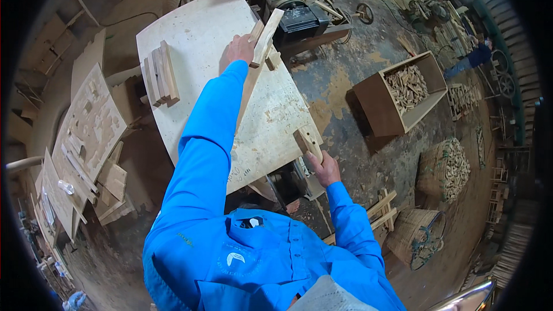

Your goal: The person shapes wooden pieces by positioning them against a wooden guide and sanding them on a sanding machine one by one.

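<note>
My left hand [239, 50] reaches to the far side of a pale worktable [196, 23]. Its fingers are closed around a short wooden piece [257, 30], beside a longer pale wooden strip [268, 37]. At the table's near right corner, my right hand [326, 169] grips the end of a wooden block [309, 140] with dark holes or marks in it. Several similar wooden pieces [161, 75] lie side by side on the table's left part. A small wooden block [273, 61] sits close to the long strip.
A dark motor [296, 22] stands just past the table's far right edge. On the right are an open wooden box [374, 103] of offcuts and two woven baskets [435, 167]. Wood-strewn boards [86, 121] stand on the left. Farther off at right is another person [475, 57].
</note>
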Available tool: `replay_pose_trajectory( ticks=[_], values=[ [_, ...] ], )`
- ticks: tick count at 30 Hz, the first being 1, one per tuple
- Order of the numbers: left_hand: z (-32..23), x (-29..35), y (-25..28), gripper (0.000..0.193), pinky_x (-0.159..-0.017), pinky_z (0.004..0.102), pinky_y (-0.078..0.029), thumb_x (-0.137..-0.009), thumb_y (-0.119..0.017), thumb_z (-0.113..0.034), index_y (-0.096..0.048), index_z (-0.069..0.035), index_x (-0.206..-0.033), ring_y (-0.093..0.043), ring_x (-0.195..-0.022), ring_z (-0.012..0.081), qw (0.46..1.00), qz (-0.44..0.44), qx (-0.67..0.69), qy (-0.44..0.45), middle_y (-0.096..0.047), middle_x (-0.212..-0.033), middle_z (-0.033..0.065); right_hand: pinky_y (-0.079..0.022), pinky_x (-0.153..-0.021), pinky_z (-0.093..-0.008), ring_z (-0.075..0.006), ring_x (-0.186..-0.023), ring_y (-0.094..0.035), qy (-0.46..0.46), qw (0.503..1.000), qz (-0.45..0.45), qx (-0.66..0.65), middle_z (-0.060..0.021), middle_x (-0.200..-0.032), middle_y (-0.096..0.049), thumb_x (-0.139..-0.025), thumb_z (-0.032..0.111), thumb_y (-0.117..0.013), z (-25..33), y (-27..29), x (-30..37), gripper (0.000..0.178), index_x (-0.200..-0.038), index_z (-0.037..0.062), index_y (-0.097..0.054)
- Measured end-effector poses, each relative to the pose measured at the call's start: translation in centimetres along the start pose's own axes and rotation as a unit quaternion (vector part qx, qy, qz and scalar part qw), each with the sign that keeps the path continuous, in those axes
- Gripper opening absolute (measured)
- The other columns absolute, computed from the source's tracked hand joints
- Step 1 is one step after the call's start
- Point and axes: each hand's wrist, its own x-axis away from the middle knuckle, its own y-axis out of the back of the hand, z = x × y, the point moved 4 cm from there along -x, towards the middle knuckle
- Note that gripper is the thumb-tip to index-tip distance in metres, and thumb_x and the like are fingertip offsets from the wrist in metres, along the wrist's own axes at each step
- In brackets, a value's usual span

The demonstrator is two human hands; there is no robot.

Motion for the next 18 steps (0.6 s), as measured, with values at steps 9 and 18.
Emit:
replay_pose_trajectory(
  ticks=[9, 18],
  values=[
    [0.1, 3.7, -2.0, 0.045, -0.106, 0.0483, -0.051, -0.101, -0.061, -0.041, -0.067, -0.022, -0.141, -0.063, -0.125, 0.0385, 1.000, 0.012, 0.009, 0.001, -0.063, -0.137, 0.0176, -0.053, -0.078, -0.0540, -0.0491, -0.092, -0.070, -0.016, 1.000, 0.011, -0.021, -0.0293, -0.091, -0.072, -0.097, 0.054, -0.066, -3.6, 0.4, 3.4, 0.055, -0.099, -0.0010, -0.067],
    [-0.2, 7.1, -1.0, 0.036, -0.099, 0.0472, -0.053, -0.094, -0.067, -0.023, -0.072, -0.010, -0.127, -0.066, -0.111, 0.0375, 0.985, -0.131, -0.058, -0.095, -0.065, -0.125, 0.0165, -0.053, -0.075, -0.0542, -0.0486, -0.088, -0.070, 0.003, 1.000, -0.004, -0.013, -0.0289, -0.087, -0.071, -0.097, 0.056, -0.066, -6.6, 0.8, 6.8, 0.057, -0.097, -0.0010, -0.066]
  ],
)
